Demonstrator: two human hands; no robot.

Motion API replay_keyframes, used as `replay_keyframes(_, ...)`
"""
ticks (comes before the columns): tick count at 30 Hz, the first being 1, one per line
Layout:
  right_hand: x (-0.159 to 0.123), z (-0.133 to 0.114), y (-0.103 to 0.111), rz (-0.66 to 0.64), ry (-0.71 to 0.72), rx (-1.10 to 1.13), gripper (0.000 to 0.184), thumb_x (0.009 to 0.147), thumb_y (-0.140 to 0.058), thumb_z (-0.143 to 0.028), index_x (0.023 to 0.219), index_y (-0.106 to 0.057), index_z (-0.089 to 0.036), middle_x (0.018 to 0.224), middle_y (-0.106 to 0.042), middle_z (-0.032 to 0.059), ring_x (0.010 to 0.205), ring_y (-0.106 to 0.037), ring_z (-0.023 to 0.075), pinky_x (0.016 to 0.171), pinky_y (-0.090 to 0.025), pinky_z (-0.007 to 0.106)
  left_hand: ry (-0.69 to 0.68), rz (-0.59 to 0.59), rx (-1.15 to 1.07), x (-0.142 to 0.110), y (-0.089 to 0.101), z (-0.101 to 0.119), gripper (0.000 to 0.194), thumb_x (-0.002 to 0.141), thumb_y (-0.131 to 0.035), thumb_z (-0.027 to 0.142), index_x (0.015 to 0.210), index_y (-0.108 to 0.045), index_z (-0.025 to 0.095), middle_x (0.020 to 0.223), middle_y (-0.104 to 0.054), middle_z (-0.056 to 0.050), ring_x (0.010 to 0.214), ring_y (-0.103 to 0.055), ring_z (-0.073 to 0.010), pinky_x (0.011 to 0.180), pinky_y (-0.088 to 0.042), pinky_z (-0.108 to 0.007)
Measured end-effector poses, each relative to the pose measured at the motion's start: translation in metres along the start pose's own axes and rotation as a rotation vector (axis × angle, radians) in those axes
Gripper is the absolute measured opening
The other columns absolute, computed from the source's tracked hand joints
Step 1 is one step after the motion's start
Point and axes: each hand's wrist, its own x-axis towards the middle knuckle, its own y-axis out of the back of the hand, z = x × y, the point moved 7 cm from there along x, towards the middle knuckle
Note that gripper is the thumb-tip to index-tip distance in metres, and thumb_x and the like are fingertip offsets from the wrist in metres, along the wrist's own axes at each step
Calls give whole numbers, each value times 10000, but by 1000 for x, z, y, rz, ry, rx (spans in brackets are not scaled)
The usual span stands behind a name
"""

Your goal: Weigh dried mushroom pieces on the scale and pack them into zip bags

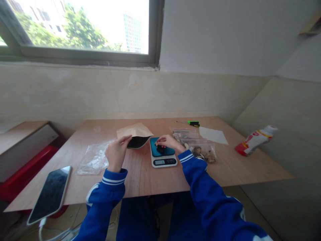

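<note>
My left hand is closed on the rim of a brown paper bag, pinching it between thumb and fingers. The bag's mouth gapes toward me and shows a dark inside. Over the blue plate of a white kitchen scale, my right hand is closed, its fingertips pinched on a small black object. What exactly that object is, and whether it touches the plate, I cannot tell. The digits on the scale's display are too small to read.
Right of the scale lie clear zip bags with brownish contents. Behind them are a green-and-black screwdriver and white paper. A red-and-white bottle stands at the right. At left are crumpled clear plastic and a phone on a cable.
</note>
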Motion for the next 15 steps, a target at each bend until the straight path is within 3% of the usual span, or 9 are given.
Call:
replay_keyframes(3,0,-1,1,32,42,-77,209,756,-695,-162,945,-697,-72,719,-701,64,604,-616,130,526,-477,214,-3,3,-6,0,-1,0,312,836,-549,512,1047,-723,363,868,-763,-14,860,-684,-255,587,-403,-281)
replay_keyframes(9,-2,-4,5,136,133,-234,173,806,-632,-129,965,-700,-118,901,-728,86,830,-667,157,756,-507,249,-6,-2,8,0,-3,1,306,834,-556,514,1045,-723,367,891,-764,-6,861,-688,-256,575,-389,-277)
replay_keyframes(15,4,-10,13,241,135,-383,158,831,-597,-137,913,-732,-124,914,-735,128,868,-678,216,810,-492,298,-11,9,1,1,-3,0,288,834,-561,513,1032,-723,381,871,-763,3,875,-690,-259,578,-387,-276)
